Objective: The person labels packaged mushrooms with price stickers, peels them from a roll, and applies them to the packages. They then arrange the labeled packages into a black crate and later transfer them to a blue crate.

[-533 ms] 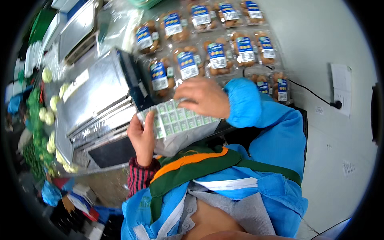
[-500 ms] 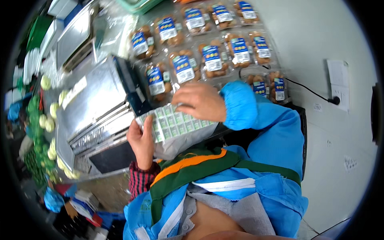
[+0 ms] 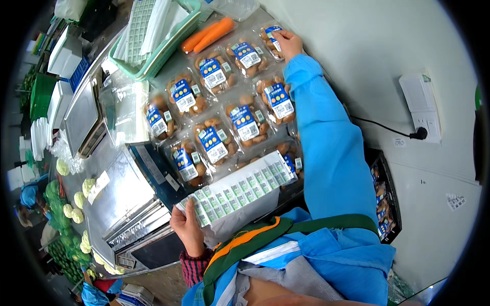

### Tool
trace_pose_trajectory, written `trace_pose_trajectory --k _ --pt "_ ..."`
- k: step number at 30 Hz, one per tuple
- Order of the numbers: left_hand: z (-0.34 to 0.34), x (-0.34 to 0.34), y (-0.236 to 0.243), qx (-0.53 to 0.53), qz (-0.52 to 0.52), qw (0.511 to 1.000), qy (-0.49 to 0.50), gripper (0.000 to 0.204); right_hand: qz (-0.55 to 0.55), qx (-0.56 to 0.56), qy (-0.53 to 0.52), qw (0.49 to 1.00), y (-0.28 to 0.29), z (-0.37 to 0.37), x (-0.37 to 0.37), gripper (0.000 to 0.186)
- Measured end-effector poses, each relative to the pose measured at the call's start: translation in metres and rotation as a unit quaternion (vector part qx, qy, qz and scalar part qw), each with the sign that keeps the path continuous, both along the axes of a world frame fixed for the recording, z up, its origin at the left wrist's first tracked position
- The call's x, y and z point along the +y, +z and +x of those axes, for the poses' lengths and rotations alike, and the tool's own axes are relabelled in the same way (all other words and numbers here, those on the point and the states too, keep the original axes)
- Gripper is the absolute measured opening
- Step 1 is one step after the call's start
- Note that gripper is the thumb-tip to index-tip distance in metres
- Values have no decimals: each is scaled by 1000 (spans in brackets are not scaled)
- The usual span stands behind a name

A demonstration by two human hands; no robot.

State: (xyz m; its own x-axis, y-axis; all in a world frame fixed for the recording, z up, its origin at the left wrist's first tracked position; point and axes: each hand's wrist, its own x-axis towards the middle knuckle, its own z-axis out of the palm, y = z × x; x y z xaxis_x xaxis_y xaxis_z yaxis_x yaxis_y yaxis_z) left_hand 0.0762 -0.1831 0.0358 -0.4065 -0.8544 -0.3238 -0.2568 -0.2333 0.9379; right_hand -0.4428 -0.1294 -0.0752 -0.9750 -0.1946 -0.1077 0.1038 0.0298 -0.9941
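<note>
In the head view, a label sheet [image 3: 236, 191] is held by the left hand [image 3: 187, 228] at its lower left corner, thumb on top and fingers curled under, so the sheet lies slanted above the front edge of the table [image 3: 120, 191]. Half a second earlier the right hand rested on that sheet, close to the body. Now the right hand [image 3: 289, 43] is stretched out to the far row, the blue sleeve [image 3: 326, 148] lying across the right side of the packs. Its fingertips are pressed on the label of the far-right pack [image 3: 270, 38]; the fingers are bent together on the pack's top, and whether a small label is pinched between them cannot be told.

The mushroom packs [image 3: 229, 112] are laid in slanted rows on the table, each one film-wrapped and bearing a blue and white label. The nearest packs are partly covered by the sheet. Two carrots [image 3: 206, 34] lie just beyond the far row, beside a green tray [image 3: 168, 46] that holds more sheets. A scale [image 3: 81, 120] stands to the left, with pale green vegetables [image 3: 71, 204] along the table's left edge. A black crate [image 3: 387, 204] with more packs is seen at the right, below a wall socket [image 3: 421, 132] with a plug in it.

The sheet itself is kept at much the same place as before.
</note>
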Motion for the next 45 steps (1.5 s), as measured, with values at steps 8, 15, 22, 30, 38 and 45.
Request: trace_pose_trajectory --k 8,15,22,30,38,45 --pt "-9 -7 -8 -45 12 999 -25 16 271 218 -36 937 -39 -73 -26 27" --pt "-23 -9 -3 -64 5 998 -10 11 382 270 -84 880 -44 -85 -32 33" --pt "3 -17 0 -119 -57 991 -1 24 239 300 49 922 -55 -68 -36 35" --pt "38 -10 10 21 -36 995 95 35 352 -61 646 674 89 158 -6 48" --pt "62 -2 56 -8 -278 960 23 26 31 -345 659 667 126 208 18 43" --pt "60 -14 81 12 -339 940 30 47 64 46 602 795 210 206 -10 40"
